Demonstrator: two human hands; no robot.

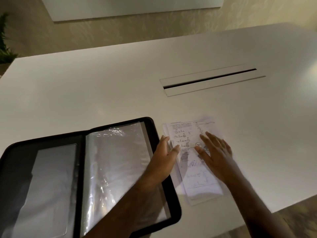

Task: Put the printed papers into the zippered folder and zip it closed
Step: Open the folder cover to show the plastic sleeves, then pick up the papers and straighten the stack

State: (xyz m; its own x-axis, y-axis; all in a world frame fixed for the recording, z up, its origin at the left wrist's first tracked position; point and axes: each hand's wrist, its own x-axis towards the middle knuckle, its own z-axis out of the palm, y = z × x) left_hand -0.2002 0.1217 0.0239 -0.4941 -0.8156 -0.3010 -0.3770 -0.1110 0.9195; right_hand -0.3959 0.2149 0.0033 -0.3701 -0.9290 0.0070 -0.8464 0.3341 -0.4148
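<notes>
The person's left hand (164, 157) and right hand (215, 155) are both resting open and flat, fingers spread, on the stack of printed papers (192, 158), gripping nothing; the left is pressing at the stack's left edge while its forearm is crossing over the folder's right corner, and the right is lying across the sheets' right half. The papers are lying on the desk (120, 83) just beside the right edge of the zippered folder (82, 169), which is lying open flat, its clear plastic sleeves facing up and its black zip border running round the outside. By the look of it, the gathering step is in hand and nothing is yet inside; the next move calls for squaring the sheets, lifting them together and sliding them leftward into the folder before closing it. The white desk is carrying a long cable slot (211, 79) farther back, and beyond it a pale patterned floor and a green plant (4, 40) are showing.
</notes>
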